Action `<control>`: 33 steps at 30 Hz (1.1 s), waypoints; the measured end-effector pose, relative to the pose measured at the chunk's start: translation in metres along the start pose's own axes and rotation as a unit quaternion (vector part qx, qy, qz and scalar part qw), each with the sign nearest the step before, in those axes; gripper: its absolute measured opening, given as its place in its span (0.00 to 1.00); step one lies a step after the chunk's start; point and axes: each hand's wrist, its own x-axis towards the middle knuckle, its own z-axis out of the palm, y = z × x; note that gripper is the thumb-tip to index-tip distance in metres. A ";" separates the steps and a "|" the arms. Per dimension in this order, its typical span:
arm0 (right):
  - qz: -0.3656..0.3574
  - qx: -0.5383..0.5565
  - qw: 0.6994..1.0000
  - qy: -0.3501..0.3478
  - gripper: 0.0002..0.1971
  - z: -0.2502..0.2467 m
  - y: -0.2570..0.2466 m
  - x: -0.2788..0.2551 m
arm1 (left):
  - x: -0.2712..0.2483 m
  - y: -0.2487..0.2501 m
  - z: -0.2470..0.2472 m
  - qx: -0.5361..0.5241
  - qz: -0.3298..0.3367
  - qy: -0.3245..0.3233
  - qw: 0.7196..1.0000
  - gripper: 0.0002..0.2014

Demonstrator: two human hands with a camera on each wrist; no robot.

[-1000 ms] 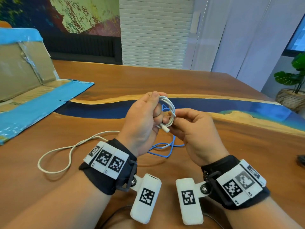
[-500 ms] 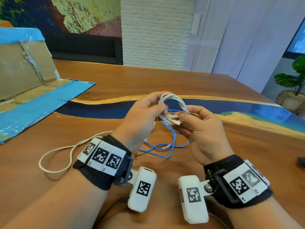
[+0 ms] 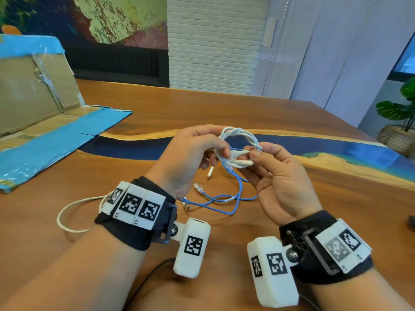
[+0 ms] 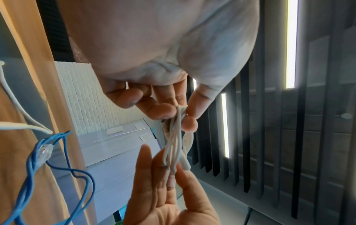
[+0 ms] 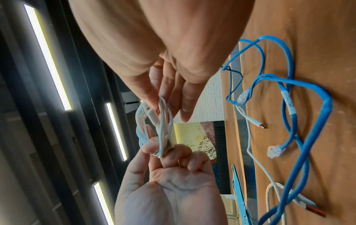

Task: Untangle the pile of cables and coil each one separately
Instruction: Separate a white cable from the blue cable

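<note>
Two hands raised above the wooden table (image 3: 224, 104), both on one white cable coil (image 3: 239, 148). Left hand (image 3: 190, 158) pinching the coil's left side between thumb and curled fingers; right hand (image 3: 278, 178) pinching its right side at the white plug end, remaining fingers loosely extended. Coil clear of the tabletop, small and round, several loops bundled together.

Directly beneath, on the wood: a blue network cable (image 3: 224, 198) sprawled in loose crossing loops, one clear plug (image 3: 198, 188) near the left wrist. A cream cable (image 3: 67, 212) looping out to the left behind the left wrist band, its free plug end (image 3: 210, 173) lying just beside the blue loops.

Open cardboard box with blue tape (image 3: 45, 122) at the far left, well apart from the cables. Blue resin strip (image 3: 336, 153) crossing the table beyond the hands. Bare wood to the right, up to the right edge; potted plant (image 3: 402, 113) beyond it.
</note>
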 end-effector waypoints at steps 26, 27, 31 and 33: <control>0.012 0.094 0.993 -0.067 0.22 -0.007 -0.006 0.001 | -0.001 -0.009 0.011 -0.073 0.015 0.020 0.997 0.13; 0.016 0.085 0.993 -0.083 0.22 -0.007 -0.008 0.000 | -0.001 -0.009 0.010 -0.079 0.009 0.017 0.997 0.13; 0.007 0.007 0.994 -0.109 0.19 -0.006 -0.011 -0.002 | -0.001 -0.008 0.009 -0.081 0.003 0.014 0.997 0.12; -0.002 -0.041 0.993 -0.110 0.16 -0.007 -0.012 -0.003 | -0.002 -0.007 0.010 -0.076 0.002 0.014 0.997 0.12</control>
